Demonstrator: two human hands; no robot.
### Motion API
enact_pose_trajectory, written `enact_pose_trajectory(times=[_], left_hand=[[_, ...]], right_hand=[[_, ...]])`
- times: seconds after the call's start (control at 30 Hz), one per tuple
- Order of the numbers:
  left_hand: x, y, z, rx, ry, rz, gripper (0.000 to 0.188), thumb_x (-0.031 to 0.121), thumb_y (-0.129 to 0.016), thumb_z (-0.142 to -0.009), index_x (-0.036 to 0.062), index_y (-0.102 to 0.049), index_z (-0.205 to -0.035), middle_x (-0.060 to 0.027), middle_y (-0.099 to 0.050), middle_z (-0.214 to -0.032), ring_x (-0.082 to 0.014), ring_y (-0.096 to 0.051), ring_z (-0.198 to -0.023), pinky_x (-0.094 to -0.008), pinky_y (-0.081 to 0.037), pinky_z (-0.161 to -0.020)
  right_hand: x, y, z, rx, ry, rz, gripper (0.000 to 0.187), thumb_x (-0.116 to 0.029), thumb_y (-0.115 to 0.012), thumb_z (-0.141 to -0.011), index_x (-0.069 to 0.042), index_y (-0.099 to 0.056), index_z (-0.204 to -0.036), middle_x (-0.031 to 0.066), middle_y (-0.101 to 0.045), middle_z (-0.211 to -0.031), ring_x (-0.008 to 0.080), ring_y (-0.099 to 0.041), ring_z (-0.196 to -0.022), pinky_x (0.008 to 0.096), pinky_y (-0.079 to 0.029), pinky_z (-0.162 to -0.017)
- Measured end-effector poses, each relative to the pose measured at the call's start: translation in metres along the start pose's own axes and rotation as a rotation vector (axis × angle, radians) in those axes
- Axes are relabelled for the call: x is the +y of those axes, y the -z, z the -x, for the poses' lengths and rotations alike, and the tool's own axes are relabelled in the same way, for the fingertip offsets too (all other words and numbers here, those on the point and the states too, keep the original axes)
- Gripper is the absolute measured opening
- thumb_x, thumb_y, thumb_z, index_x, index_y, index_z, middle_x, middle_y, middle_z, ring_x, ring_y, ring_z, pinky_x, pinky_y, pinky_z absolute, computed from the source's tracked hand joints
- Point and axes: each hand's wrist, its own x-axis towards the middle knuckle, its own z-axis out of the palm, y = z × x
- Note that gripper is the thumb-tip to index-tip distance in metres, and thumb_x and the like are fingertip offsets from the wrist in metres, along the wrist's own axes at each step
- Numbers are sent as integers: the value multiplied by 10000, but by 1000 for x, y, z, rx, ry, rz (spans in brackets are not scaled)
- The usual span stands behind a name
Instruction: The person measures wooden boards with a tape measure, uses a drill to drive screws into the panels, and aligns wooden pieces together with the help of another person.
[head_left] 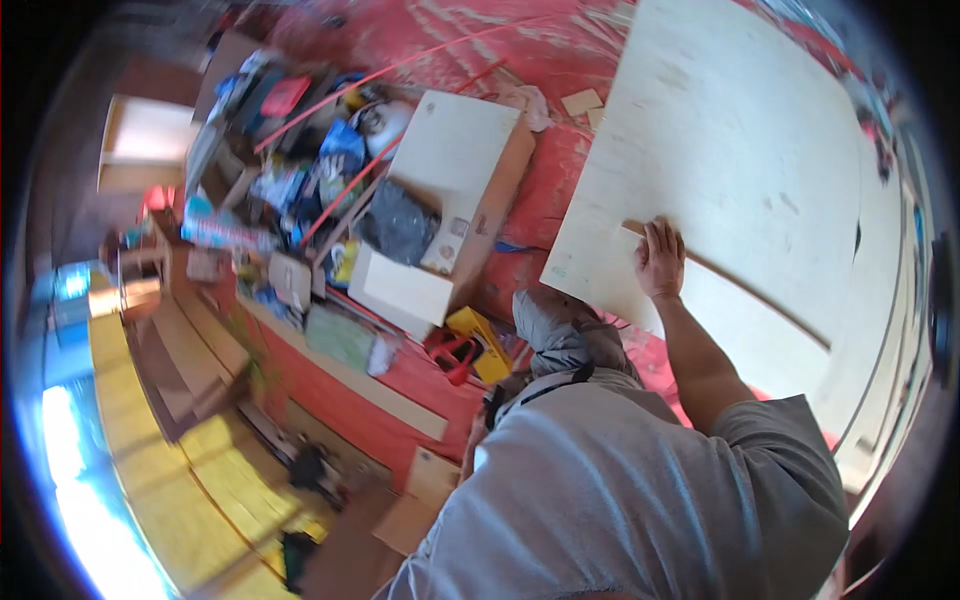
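Observation:
A large pale wooden board point(720, 170) stretches across the right side of the view. Along its lower part runs a thin brown wooden strip point(760, 294), slanting down to the right. My right hand point(660, 262) is on the strip near its left end, fingers bent over it and closed. More pale board shows below the strip. My left arm is mostly hidden behind my grey shirt. Only a small sliver of what looks like my left hand point(470, 448) shows beside my waist, with its fingers hidden.
A white-topped box point(455, 130) with a dark plastic bag point(398, 222) stands left of the board. Beyond lies a heap of bags and scraps, crossed by red bars. A yellow box point(482, 345) sits by my legs. Red sheeting point(545, 185) covers the floor; yellow panels point(215, 490) lie lower left.

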Motion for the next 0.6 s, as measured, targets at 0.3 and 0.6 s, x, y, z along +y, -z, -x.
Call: enact_pose_trajectory(times=[0.3,0.6], left_hand=[[127,69,-114,-89,232,-311,122,141,-664,-972,81,-697,-1072,-6,-641,-844,-155,-618,-692,-327,-486,-598],[294,45,-257,-414,190,-307,106,126,-733,-946,116,-665,-1027,6,-580,-784,-140,-580,-620,-322,-460,-521]], right_hand=[[-9,21,-13,-172,-54,-12,485,-225,-571,-1001,-63,-556,-1457,139,-507,-1585,326,-417,-1520,520,-283,-1286],[-14,18,-17,-258,-123,-7,476,-314,-509,-1053,-79,-571,-1462,123,-496,-1613,349,-389,-1541,541,-232,-1302]])
